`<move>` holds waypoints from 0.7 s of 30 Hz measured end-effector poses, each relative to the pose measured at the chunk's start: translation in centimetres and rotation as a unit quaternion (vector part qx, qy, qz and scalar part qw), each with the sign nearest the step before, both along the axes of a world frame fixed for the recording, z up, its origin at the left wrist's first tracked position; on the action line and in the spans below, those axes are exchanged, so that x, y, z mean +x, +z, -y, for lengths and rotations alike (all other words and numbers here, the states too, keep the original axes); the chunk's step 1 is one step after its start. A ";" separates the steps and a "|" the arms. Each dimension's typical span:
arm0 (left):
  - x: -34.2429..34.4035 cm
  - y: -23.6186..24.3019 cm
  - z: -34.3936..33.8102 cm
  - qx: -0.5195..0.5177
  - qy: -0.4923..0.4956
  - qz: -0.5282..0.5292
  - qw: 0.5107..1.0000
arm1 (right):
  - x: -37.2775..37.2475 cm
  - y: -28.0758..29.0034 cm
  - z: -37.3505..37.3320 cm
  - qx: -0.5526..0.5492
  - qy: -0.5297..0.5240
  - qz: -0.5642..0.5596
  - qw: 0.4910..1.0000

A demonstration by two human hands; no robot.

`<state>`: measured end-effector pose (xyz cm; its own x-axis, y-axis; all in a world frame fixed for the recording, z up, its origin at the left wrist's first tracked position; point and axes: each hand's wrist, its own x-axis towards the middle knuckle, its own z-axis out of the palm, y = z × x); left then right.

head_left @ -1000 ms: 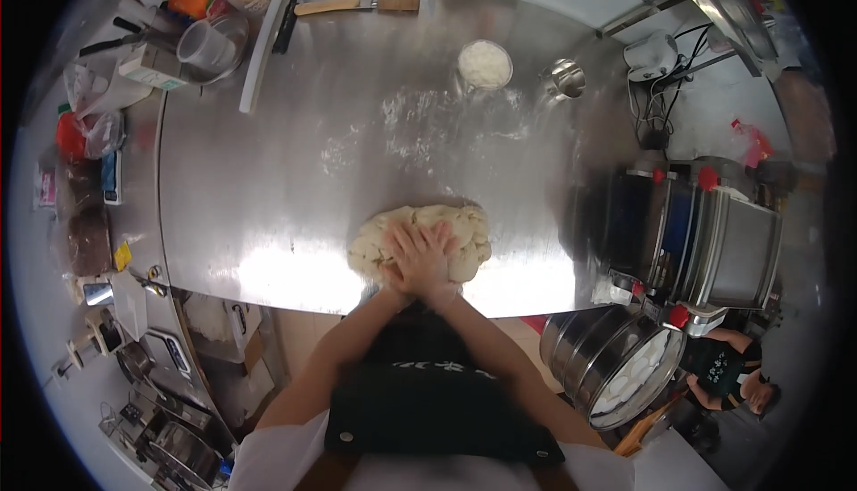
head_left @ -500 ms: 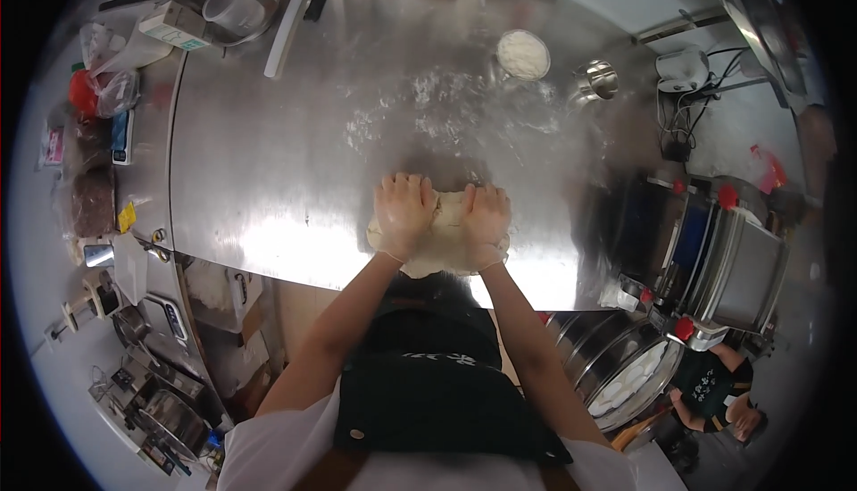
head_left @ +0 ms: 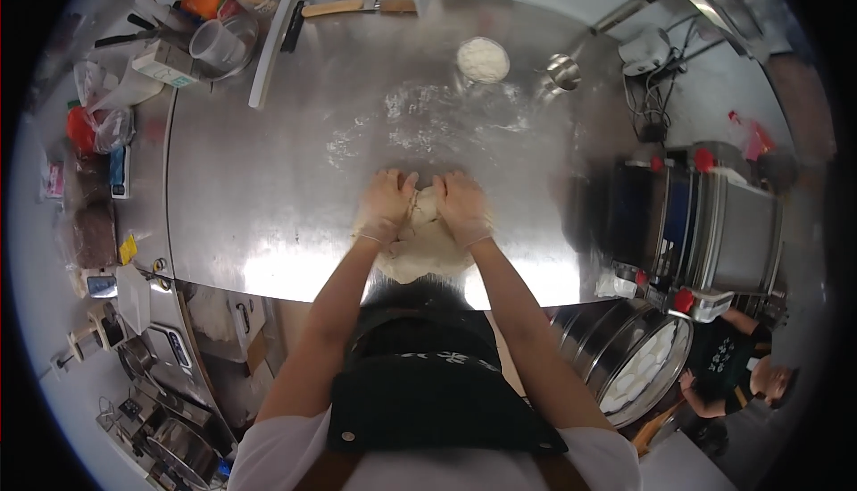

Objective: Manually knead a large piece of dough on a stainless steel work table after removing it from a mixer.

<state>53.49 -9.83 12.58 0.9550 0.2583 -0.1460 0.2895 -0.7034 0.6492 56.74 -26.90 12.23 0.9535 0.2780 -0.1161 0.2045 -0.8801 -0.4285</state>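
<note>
A pale lump of dough [head_left: 423, 254] lies at the near edge of the steel table, creased on top between my hands. My left hand [head_left: 386, 201] presses on its far left part, fingers curled over the far side. On the far right part sits my right hand [head_left: 461, 203], gripping in the same way, with the thumbs close to each other. The hands cover much of the dough's far edge. Loose flour [head_left: 420, 120] is smeared on the table beyond my fingers.
Farther back stand a bowl of white flour [head_left: 483, 61] and a metal cup [head_left: 563, 72]. A roller machine [head_left: 745, 228] stands at the right. Below it are round steamer trays [head_left: 641, 373] with white pieces, beside another person [head_left: 728, 362]. Containers [head_left: 217, 45] crowd the far left.
My hands have drawn closer together over the dough. The dough has narrowed beneath them and bulges more toward me. The whole view has shifted slightly.
</note>
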 end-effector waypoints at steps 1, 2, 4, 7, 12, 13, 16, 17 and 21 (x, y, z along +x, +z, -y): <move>0.0 0.8 -0.6 -0.074 0.003 -0.065 0.995 | -0.3 0.8 0.7 -0.005 0.045 -0.009 0.999; -0.1 1.7 -1.4 -0.008 -0.133 -0.057 0.989 | -0.6 1.6 1.6 -0.015 0.088 -0.031 0.996; -0.5 3.7 -2.9 0.117 -0.395 -0.085 0.907 | -1.7 3.6 3.2 -0.051 0.171 -0.044 0.983; -4.3 6.6 -2.2 0.183 -0.424 0.095 0.882 | -6.0 6.5 6.1 -0.067 0.250 0.021 0.966; -6.0 10.4 3.0 0.097 -0.353 0.015 0.930 | -8.6 9.3 9.1 0.071 0.137 -0.068 0.986; -5.8 11.3 3.6 0.104 -0.358 0.036 0.927 | -8.7 9.8 9.8 0.111 0.135 -0.008 0.985; -5.2 13.1 5.1 0.155 -0.359 0.162 0.906 | -9.1 10.7 12.5 0.139 0.115 0.125 0.976; -5.1 13.1 5.6 0.178 -0.354 0.212 0.893 | -8.8 10.6 13.5 0.123 0.111 0.172 0.971; -5.5 10.1 7.7 0.218 -0.359 0.279 0.864 | -7.6 7.8 16.1 0.032 0.165 0.267 0.949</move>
<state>48.02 -17.57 22.68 0.7822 -0.5158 0.3496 -0.5953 -0.7842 0.1749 49.12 -42.99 20.07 0.7316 0.5616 0.3865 0.6671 -0.7065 -0.2362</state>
